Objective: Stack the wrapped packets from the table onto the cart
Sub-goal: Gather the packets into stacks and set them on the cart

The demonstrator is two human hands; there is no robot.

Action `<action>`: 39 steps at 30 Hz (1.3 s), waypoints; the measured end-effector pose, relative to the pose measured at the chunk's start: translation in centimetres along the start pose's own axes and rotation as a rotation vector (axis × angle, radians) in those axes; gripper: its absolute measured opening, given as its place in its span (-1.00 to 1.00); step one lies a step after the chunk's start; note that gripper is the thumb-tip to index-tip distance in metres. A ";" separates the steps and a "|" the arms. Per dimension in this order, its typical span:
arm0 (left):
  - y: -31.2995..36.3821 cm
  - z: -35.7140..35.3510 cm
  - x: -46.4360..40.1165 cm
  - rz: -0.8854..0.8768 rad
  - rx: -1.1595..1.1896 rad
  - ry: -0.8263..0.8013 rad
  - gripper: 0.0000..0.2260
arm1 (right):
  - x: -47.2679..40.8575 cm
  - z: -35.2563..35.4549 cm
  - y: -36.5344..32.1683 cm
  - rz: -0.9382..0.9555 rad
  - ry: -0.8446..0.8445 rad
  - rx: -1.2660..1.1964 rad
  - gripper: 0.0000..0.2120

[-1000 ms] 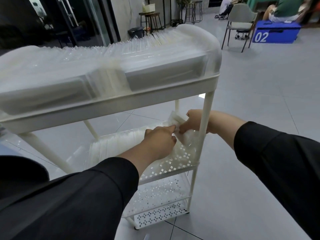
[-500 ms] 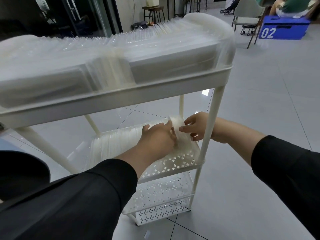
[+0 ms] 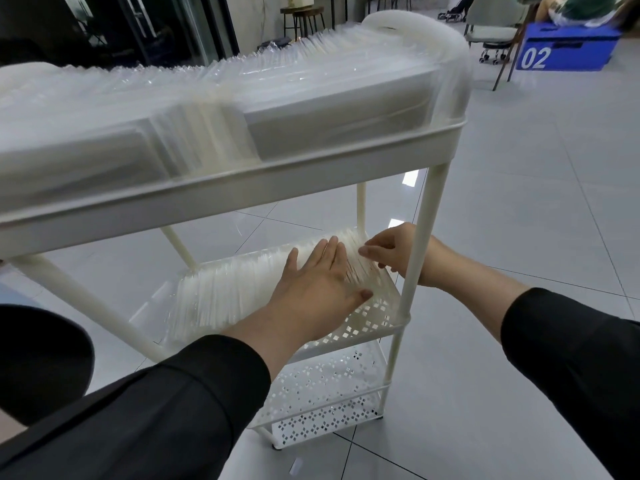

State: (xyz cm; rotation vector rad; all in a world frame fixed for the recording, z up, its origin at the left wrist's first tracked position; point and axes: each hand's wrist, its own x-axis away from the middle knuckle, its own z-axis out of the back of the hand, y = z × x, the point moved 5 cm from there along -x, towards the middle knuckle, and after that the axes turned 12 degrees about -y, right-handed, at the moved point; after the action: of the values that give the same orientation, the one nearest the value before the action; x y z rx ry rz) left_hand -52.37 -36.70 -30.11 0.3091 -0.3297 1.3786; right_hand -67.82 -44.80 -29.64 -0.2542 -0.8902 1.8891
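The cart's [image 3: 427, 216] bottom shelf [image 3: 322, 393], at 6 o'clock, shows only perforated white floor. Above it, the left hand [image 3: 313, 285] lies flat on the packets [image 3: 228, 292] standing in a row on the middle shelf [image 3: 377, 325], fingers [image 3: 329, 252] straight, gripping nothing. At 3 o'clock of it the right hand [image 3: 391, 251], reaching round the corner post, pinches the row's end packets with curled fingers; bare shelf remains beyond that end. The top shelf [image 3: 242, 188], toward 12 o'clock, is packed rim to rim. Grey tiled floor [image 3: 536, 202] lies open at 3 o'clock; a blue box [image 3: 568, 50] marked 02 and stools [image 3: 304, 19] stand far off.
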 end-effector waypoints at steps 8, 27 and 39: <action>1.6 0.3 -1.1 -0.029 -0.024 0.033 -0.18 | 2.8 -0.2 2.7 0.065 -0.138 0.008 -0.61; 3.1 0.1 -1.6 -0.108 0.048 0.127 -0.19 | 4.4 -0.2 3.9 0.070 -0.057 -0.176 -0.83; 3.0 0.2 -2.5 -0.098 0.067 0.207 -0.39 | 5.3 -0.4 2.7 0.114 -0.042 -0.212 -0.81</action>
State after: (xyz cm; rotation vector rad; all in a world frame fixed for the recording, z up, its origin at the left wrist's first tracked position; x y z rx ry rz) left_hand -55.73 -38.49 -30.87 0.2322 -0.0958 1.3135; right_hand -72.04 -40.69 -30.69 -0.4016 -1.1272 1.9110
